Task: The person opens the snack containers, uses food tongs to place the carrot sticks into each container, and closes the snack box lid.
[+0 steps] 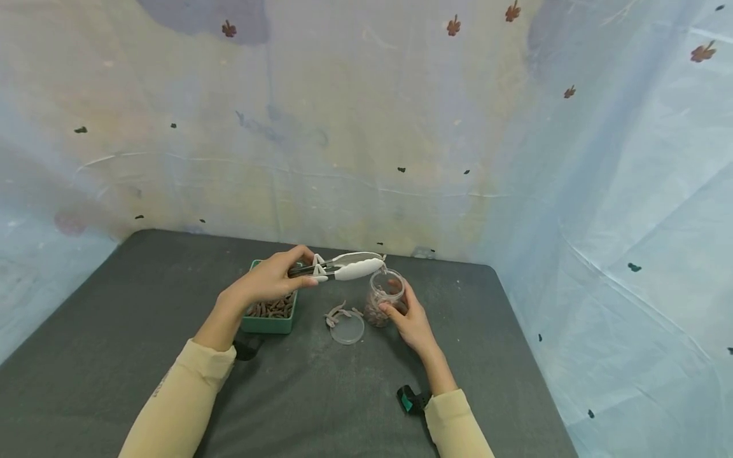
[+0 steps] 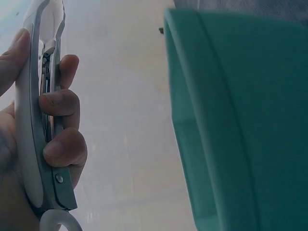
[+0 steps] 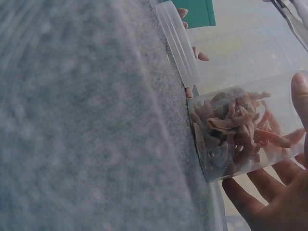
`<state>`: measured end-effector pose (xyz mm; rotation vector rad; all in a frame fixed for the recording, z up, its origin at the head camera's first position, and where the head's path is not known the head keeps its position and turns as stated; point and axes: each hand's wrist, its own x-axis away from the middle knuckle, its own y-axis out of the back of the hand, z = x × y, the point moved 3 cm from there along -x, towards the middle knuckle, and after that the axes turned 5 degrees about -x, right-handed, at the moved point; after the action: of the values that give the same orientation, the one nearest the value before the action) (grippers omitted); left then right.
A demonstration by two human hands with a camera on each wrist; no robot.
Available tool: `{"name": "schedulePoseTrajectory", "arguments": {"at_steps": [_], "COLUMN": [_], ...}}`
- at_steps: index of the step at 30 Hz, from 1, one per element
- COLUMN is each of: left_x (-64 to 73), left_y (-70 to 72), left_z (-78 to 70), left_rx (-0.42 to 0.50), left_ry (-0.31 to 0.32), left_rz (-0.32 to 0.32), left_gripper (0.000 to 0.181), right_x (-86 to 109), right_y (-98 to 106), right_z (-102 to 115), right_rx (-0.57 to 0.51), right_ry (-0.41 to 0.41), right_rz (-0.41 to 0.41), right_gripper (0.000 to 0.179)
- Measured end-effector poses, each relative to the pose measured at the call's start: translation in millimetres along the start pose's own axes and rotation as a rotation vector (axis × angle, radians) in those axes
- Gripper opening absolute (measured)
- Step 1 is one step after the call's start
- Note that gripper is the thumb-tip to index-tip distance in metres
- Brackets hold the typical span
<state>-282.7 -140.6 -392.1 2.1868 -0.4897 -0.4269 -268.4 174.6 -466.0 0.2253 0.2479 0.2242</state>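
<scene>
My left hand [image 1: 269, 278] holds a pair of metal tongs [image 1: 361, 269] with white ends, its fingers curled round the handles in the left wrist view. The tongs reach right, their tips above the mouth of a clear jar [image 1: 376, 314]. A small pale piece shows at the tips. My right hand [image 1: 416, 326] grips the jar's side, thumb in front. Brownish-pink dried strips [image 3: 236, 122] fill much of the jar, which stands upright on the table. Below my left hand is a green container [image 1: 266, 326] of similar brown strips [image 1: 273, 308].
A clear round lid [image 1: 347, 329] lies on the dark cloth-covered table [image 1: 343, 394] left of the jar, with several loose strips [image 1: 338, 313] at its edge. A patterned plastic sheet [image 1: 343, 127] hangs behind the table and along its right side.
</scene>
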Motion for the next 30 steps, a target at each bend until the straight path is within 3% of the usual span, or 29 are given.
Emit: {"name": "schedulePoseTrajectory", "arguments": {"at_steps": [6,15,30], "left_x": [-15.8,-27.8,-17.7], "left_y": [-11.3,-19.8,-13.5], "left_z": [-11.5,-16.5,-11.4], "left_rx": [-0.03,-0.093,-0.083], "left_ry": [-0.007,0.02,0.027], "left_rz": [0.052,0.094,0.085], "left_gripper": [0.047,0.046,0.054], "right_x": [-8.5,-7.2,-6.9], "right_y": [1,3,2], "right_z": [-34,-37,-34], "right_rx": [0.008,0.03,0.022], "right_ry": [0.009,0.006,0.002], "right_rz": [-0.037,-0.056,-0.057], "right_gripper": [0.075,0.077,0.075]}}
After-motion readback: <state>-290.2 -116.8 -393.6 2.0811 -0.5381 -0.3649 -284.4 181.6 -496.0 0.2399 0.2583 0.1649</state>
